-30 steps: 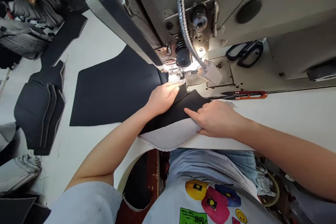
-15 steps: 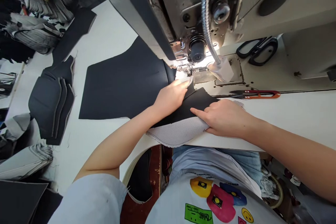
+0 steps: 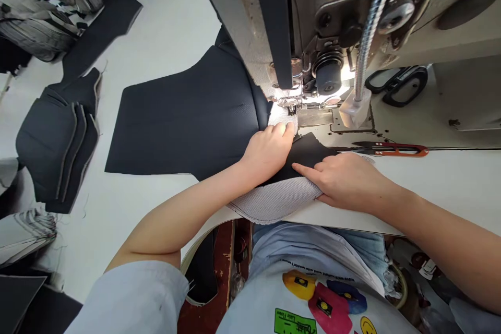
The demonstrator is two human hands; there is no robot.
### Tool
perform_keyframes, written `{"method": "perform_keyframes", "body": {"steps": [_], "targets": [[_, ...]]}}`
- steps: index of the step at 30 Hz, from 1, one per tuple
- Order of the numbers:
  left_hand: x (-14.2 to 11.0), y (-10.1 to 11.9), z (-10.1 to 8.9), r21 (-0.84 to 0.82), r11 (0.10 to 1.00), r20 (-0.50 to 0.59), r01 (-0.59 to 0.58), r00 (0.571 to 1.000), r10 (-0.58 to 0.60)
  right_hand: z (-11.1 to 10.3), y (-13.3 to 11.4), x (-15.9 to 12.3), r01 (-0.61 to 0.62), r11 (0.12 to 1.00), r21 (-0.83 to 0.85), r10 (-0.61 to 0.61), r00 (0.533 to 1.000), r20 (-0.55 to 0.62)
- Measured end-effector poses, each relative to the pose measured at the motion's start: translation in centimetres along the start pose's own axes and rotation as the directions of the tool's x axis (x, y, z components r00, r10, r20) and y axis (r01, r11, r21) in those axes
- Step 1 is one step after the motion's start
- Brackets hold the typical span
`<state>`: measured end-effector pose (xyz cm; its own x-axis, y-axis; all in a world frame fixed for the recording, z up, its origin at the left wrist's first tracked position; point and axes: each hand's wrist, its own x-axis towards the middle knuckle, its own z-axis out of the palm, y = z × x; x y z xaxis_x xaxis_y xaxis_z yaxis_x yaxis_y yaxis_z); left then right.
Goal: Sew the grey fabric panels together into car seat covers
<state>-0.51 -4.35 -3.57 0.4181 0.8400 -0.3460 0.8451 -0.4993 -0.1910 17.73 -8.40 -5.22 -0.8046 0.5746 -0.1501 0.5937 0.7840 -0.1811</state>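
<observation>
A large dark fabric panel (image 3: 183, 120) lies left of the sewing machine's presser foot (image 3: 291, 107), its right edge running up to the foot. My left hand (image 3: 270, 148) is closed, its fingertips on the light grey mesh fabric (image 3: 282, 115) just in front of the lit foot. Nearer me, a dark fabric piece with a grey mesh underside (image 3: 274, 201) is folded by the table edge. My right hand (image 3: 348, 180) grips its right side, index finger stretched across the dark face and thumb at the mesh edge. Layers beneath my hands are hidden.
Red-handled thread snips (image 3: 403, 150) and black-handled scissors (image 3: 403, 85) lie right of the needle area. A flexible metal lamp neck (image 3: 376, 26) hangs before the machine head. Stacked dark cut pieces (image 3: 50, 141) rest on the white table (image 3: 164, 52) at left, with fabric bundles behind.
The camera view has shifted, so the machine looks larger and further right. Both hands keep nearly the same places on the fabric; any feed under the foot is too small to tell.
</observation>
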Motion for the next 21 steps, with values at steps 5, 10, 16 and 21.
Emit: {"method": "perform_keyframes", "body": {"steps": [5, 10, 16, 21], "targets": [[0.7, -0.4, 0.2, 0.004, 1.000, -0.046, 0.012, 0.999, -0.012, -0.1, 0.6, 0.1, -0.036, 0.999, -0.012, 0.036, 0.999, -0.034], [1.4, -1.1, 0.6, 0.041, 0.999, -0.129, -0.029, 0.991, 0.034, 0.0, 1.2, 0.4, -0.059, 0.998, -0.024, 0.057, 0.996, -0.069], [1.0, -1.4, 0.7, 0.006, 0.998, -0.139, -0.059, 0.989, 0.059, 0.0, 1.1, 0.4, -0.063, 0.998, -0.012, 0.062, 0.995, -0.079], [1.3, -1.4, 0.6, 0.031, 0.999, -0.135, -0.045, 0.990, 0.049, 0.0, 1.1, 0.6, -0.071, 0.997, -0.003, 0.070, 0.995, -0.076]]}}
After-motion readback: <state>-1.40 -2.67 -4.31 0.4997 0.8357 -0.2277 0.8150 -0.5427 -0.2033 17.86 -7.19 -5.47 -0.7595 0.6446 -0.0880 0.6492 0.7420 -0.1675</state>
